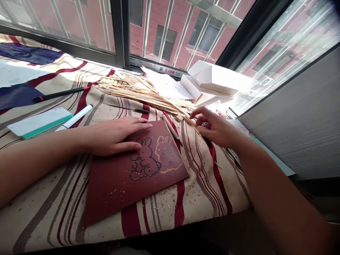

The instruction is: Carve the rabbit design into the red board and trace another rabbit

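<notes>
A dark red carving board (117, 184) lies on the striped cloth, with two rabbit outlines (154, 157) cut into it. My left hand (114, 136) rests flat on the board's upper left part, fingers stretched out. My right hand (216, 129) hovers to the right of the board, by the end of a bundle of thin wooden sticks (148, 94), fingers loosely curled; whether it holds anything is hidden. A wooden-handled carving tool (172, 129) lies along the board's right edge.
Another thin tool (127, 108), a black and red pen (60, 94), a white marker (75, 117) and a white-green pad (39, 122) lie on the cloth. White boxes (217, 81) and papers sit by the window. Wood shavings are scattered around.
</notes>
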